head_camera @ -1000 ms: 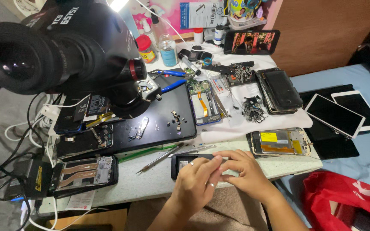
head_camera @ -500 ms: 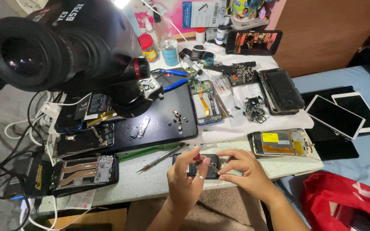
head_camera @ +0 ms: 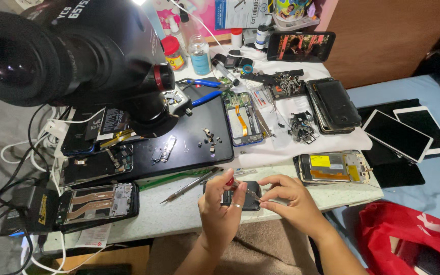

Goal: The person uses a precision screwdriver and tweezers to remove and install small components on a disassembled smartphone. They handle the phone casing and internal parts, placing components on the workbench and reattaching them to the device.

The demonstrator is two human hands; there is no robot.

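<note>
I see a small dark phone part (head_camera: 245,196) at the near edge of the white worktable (head_camera: 179,216), held between both hands just above the tabletop. My left hand (head_camera: 220,211) is raised with the palm turned toward the right, fingers curled, a ring on one finger; its thumb and forefinger pinch a red-handled tool (head_camera: 230,181) whose thin tip points down onto the part. My right hand (head_camera: 289,201) comes in from the right, wrist low, fingers bent, its fingertips clamped on the right end of the part to steady it. Both forearms rise from the bottom edge of the view.

Just left of the hands, metal tweezers (head_camera: 192,184) lie diagonally beside a green pry tool (head_camera: 171,179). Beyond them is a black work mat (head_camera: 199,147) scattered with small screws and brackets. An opened phone with a yellow label (head_camera: 334,167) lies to the right of the hands, and another opened phone with copper coils (head_camera: 98,201) lies well to the left. Farther back sits a blue-framed phone with an orange ribbon cable (head_camera: 243,118), a stack of dark phone screens (head_camera: 334,104) and a lit phone (head_camera: 301,46) leaning upright. A big black microscope head (head_camera: 72,51) fills the upper left. Right of the table, two white tablets (head_camera: 408,132) rest on a blue cover, with a red bag (head_camera: 413,239) below.
</note>
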